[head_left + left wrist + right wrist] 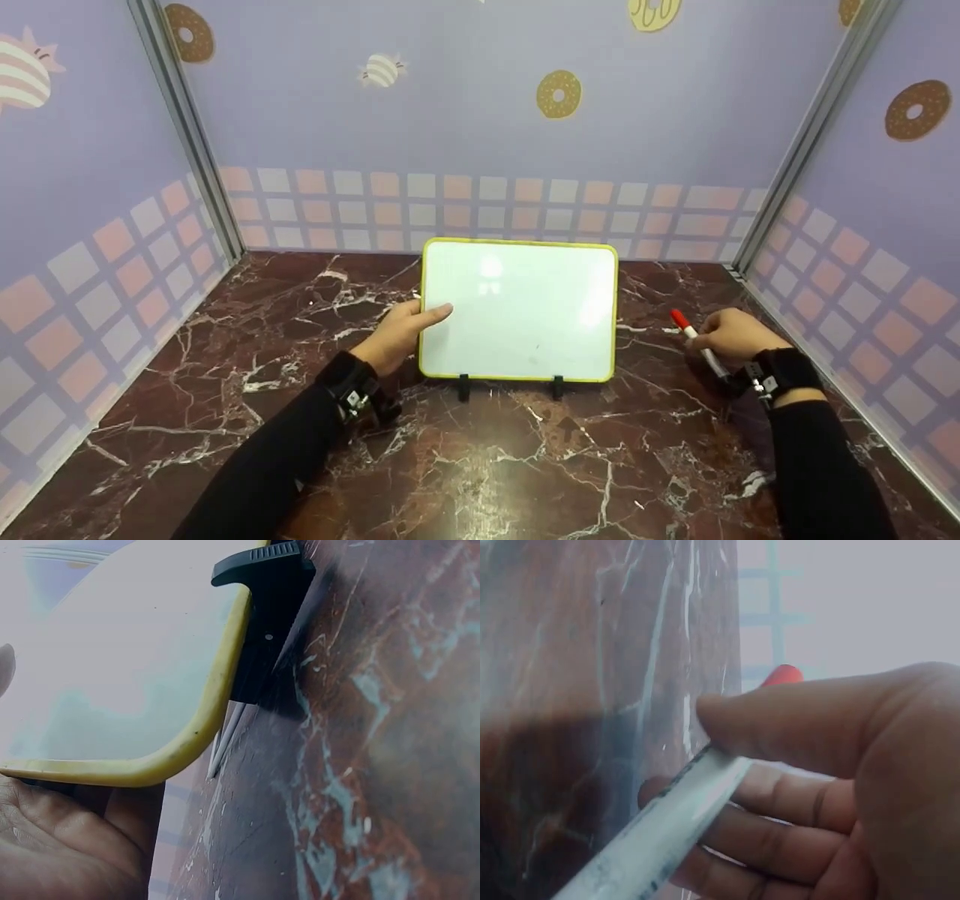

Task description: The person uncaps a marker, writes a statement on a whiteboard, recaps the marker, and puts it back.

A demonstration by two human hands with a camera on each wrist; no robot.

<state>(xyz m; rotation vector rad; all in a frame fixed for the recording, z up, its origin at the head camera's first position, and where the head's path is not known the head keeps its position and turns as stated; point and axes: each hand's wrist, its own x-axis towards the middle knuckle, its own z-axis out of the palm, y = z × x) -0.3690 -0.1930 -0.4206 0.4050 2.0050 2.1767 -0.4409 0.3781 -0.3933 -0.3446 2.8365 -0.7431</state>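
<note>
in the head view, you hold a yellow-rimmed whiteboard (517, 311) around the middle of a dark marbled desk (555, 450), your left grip (399, 334) clamped on its left edge with the thumb across the front. the board stands upright on a pair of black feet (464, 387), its white face showing glare and a faint fleck but no drawn line. to its right, well apart from it, your right grip (735, 335) is closed around a white marker (713, 362), its red cap (679, 318) pointing away from you. from the left wrist, the board's rounded corner and one black foot dominate; your palm sits beside the yellow rim, a thumb tip just showing over the face. from the right wrist, your thumb lies across the marker's barrel, fingers curled beneath, red showing past the thumb. by the look of it, the setting-up is done: board on its feet, marker in hand. the cap appears to be on, so uncapping and any marking are probably left.
</note>
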